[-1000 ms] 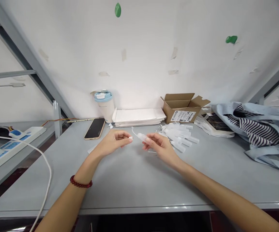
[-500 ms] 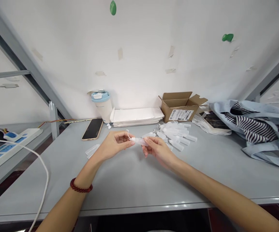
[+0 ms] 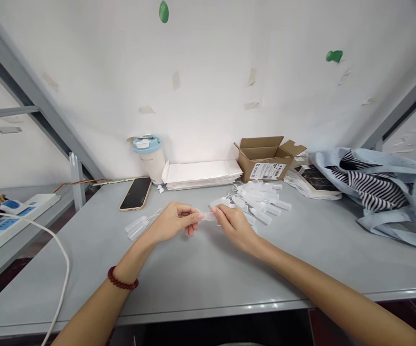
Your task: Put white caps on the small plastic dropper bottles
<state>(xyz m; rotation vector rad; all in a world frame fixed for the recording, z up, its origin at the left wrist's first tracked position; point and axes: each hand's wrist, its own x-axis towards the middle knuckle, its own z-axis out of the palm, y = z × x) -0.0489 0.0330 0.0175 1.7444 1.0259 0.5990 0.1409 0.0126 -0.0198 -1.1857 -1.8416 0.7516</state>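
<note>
Between my two hands is a small translucent plastic piece (image 3: 208,216), mostly covered by the fingertips. My left hand (image 3: 179,219) pinches its left end between thumb and fingers. The right end is pinched by my right hand (image 3: 233,224). Just behind and to the right of my right hand lies a pile of clear plastic tubes (image 3: 263,198) with thin loops. A few similar tubes (image 3: 136,227) rest on the grey table (image 3: 193,274), left of my left hand.
Along the wall stand a lidded cup (image 3: 152,161), stacked white envelopes (image 3: 203,172) and an open cardboard box (image 3: 265,161). A phone (image 3: 136,193) lies at left, a blue fabric bag (image 3: 388,185) at right. A power strip (image 3: 15,218) and white cable (image 3: 65,269) are far left.
Both hands have turned slightly around the piece, and less of it shows between the fingers. The thin white strand above my left fingertips is out of sight. The whole view has shifted slightly.
</note>
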